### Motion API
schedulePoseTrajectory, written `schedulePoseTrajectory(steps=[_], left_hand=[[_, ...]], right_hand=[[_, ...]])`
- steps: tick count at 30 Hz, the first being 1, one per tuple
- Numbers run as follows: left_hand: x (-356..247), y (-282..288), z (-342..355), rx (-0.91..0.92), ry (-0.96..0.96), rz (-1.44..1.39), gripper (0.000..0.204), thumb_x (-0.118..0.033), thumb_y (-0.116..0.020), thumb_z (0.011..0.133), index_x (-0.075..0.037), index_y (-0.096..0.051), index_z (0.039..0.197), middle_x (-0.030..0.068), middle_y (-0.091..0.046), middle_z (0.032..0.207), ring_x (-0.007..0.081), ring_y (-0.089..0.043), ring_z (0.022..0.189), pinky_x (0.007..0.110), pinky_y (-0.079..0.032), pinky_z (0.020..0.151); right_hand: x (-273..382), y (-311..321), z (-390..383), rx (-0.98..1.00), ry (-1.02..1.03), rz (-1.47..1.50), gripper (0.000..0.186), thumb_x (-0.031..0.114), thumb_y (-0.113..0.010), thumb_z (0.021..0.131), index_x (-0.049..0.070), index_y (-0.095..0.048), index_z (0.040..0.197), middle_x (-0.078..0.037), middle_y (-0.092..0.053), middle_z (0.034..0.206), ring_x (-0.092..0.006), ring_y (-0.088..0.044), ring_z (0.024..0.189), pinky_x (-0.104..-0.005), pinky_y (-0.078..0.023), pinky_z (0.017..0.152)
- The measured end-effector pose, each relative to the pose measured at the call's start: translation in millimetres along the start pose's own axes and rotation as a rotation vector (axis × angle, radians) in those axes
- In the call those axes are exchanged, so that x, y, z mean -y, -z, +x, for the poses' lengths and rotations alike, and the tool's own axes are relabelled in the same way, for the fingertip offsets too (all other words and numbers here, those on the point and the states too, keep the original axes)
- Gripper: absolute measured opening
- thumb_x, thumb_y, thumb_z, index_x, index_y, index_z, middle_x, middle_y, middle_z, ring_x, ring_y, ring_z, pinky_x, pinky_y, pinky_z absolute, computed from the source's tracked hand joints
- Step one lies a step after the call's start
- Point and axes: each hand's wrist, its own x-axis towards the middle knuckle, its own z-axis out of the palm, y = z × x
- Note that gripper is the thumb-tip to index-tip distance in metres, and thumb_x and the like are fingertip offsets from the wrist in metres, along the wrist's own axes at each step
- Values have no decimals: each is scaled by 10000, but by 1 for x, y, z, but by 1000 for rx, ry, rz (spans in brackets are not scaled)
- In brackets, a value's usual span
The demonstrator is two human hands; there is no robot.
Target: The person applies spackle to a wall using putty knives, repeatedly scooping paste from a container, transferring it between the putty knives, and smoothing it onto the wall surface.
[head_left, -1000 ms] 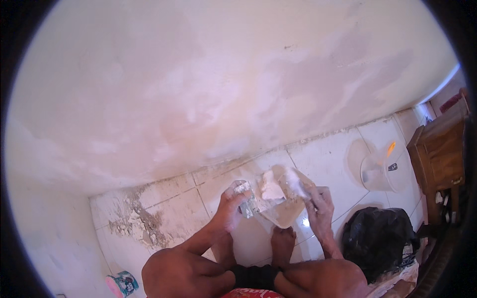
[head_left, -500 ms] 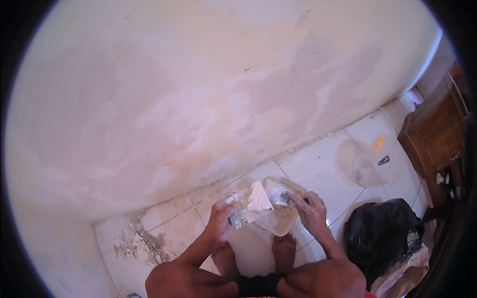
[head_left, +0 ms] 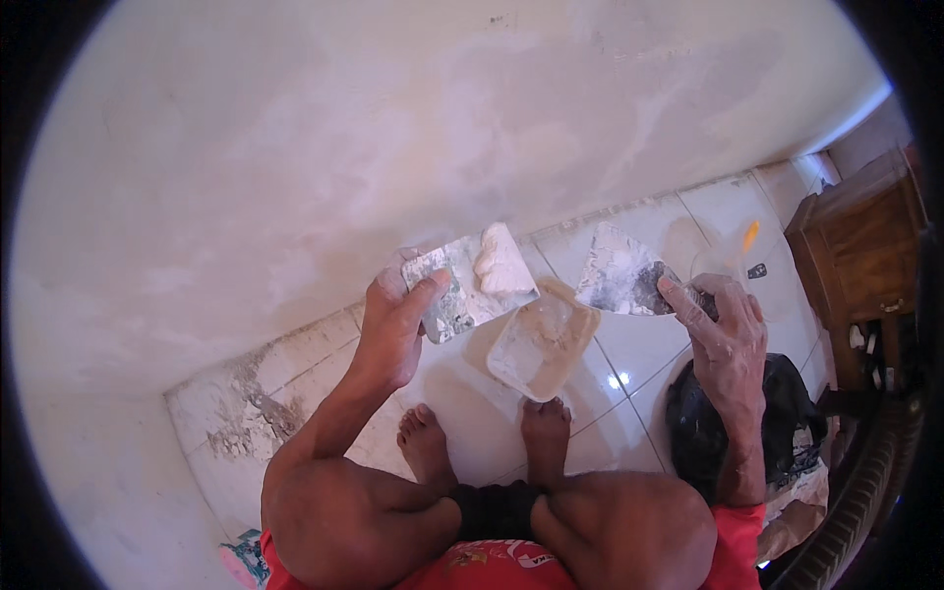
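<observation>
My left hand [head_left: 393, 305] grips a flat rectangular metal plate [head_left: 438, 300], smeared with white residue, with a thick lump of white paste [head_left: 501, 258] at its right end. My right hand [head_left: 723, 344] is closed on a wide scraper [head_left: 615, 270] whose blade is coated white and points toward the plate, a small gap apart. Both tools are held up above a beige rectangular plastic tub [head_left: 511, 364] with pale residue inside, which stands on the tiled floor beyond my bare feet.
A patchy plastered wall [head_left: 374, 138] runs across the top. Scraped debris [head_left: 258, 413] lies on the tiles [head_left: 639, 364] at left. At right are a translucent bucket with an orange-handled tool [head_left: 751, 234], a black plastic bag [head_left: 792, 393] and a wooden cabinet [head_left: 851, 256].
Both hands have risen from just over the tub and moved apart. The scraper has separated from the plate, swinging rightward, and the tub below now shows more fully.
</observation>
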Motion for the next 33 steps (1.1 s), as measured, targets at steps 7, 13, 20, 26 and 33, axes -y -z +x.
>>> schedulePoseTrajectory(steps=[7,13,20,26,33], left_hand=[[11,-14,-5,-71,-64,59,364,-62,-612,925,19,-431,1230,70,-600,1015,96,-599,894,255,-508,765],[9,-14,-10,-46,-115,86,323,-46,-619,920,19,-459,1193,65,-597,1005,89,-580,891,252,-492,770],[-14,7,-21,-139,-271,101,307,-63,-622,930,10,-471,1187,70,-604,1008,81,-580,895,245,-493,761],[-43,14,-32,-187,-360,34,319,-79,-632,927,10,-471,1187,85,-624,1064,99,-603,934,246,-489,815],[-79,31,-61,-220,-311,-60,367,-19,-600,909,24,-461,1246,113,-633,1106,182,-648,987,336,-551,863]], right_hand=[[25,13,12,16,191,-110,574,76,-633,740,229,-611,1293,-60,-561,1003,-232,-575,885,-385,-418,736],[53,16,31,69,264,-161,491,127,-614,771,169,-615,1260,-71,-549,1005,-225,-556,889,-397,-401,744],[36,24,36,231,234,-142,414,85,-594,780,109,-652,1189,-84,-554,960,-229,-569,890,-402,-428,743],[-17,-46,-5,490,-447,1150,312,191,-621,934,27,-662,1196,-31,-636,828,-63,-509,636,-225,-379,542],[5,-56,-5,430,-517,1702,403,325,-621,937,-69,-647,1021,-83,-658,728,-100,-570,579,-219,-406,520]])
